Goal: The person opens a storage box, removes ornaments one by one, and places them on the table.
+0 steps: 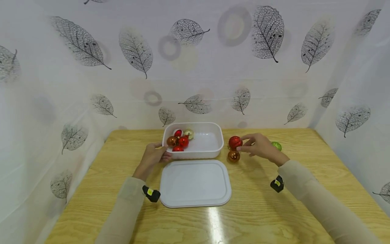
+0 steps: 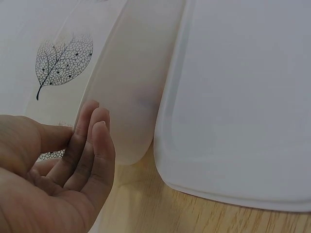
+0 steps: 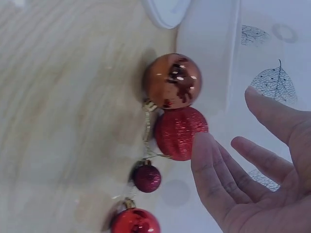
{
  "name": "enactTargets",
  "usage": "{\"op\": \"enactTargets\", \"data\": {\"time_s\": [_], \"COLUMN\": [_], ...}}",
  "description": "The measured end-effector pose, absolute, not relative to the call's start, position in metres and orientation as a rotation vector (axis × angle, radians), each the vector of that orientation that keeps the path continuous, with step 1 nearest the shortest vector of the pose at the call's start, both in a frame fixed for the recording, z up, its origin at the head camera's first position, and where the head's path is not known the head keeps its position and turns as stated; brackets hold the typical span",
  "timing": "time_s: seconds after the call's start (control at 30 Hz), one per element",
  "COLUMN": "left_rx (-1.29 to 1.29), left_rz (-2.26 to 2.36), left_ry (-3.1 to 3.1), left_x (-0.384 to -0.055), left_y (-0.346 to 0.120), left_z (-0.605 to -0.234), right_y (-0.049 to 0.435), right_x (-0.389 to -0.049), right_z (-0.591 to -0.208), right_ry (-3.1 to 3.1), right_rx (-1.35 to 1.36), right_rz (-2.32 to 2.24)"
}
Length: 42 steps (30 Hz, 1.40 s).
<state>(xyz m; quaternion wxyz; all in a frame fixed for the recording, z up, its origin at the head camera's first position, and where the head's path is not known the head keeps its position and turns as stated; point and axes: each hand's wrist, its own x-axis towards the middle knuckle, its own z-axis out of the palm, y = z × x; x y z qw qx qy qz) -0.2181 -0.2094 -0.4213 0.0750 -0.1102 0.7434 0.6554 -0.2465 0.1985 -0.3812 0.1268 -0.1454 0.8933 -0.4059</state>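
Observation:
A white plastic box [image 1: 196, 155] holds several Christmas baubles at its left end, among them a shiny red bauble [image 1: 183, 141], a copper one and a pale gold one. My left hand [image 1: 151, 156] grips the box's left wall near the front corner, thumb and fingers on either side of the rim. To the right of the box lie a ridged red glitter bauble [image 3: 181, 134] and a copper bauble [image 3: 173, 81]. My right hand [image 1: 262, 146] reaches over the red glitter bauble, fingers spread and not closed round it.
The white lid [image 1: 195, 184] lies flat in front of the box. A green bauble [image 1: 276, 145] sits beyond my right hand. A small dark-red bauble [image 3: 146, 178] and a shiny red bauble [image 3: 136, 222] show in the right wrist view. A leaf-patterned curtain [image 1: 195, 74] backs the wooden table [image 1: 259, 217].

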Motion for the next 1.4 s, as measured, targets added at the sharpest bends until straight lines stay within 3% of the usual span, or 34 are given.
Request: {"op": "enactTargets", "data": {"time_s": [0.6,1.4], "left_rx": [-0.359,-0.383], "left_rz": [1.98,1.99], "left_ry": [2.228,2.209], "left_x": [-0.219,-0.221], "left_y": [-0.21,-0.209], "left_z": [-0.423,-0.422], "right_y": [0.138,0.058], "right_x": [-0.266,-0.288], "right_z": [-0.348,-0.372], "right_ry": [2.646,2.326], "right_rx": [-0.624,-0.618], "right_rz": [-1.068,-1.232]}}
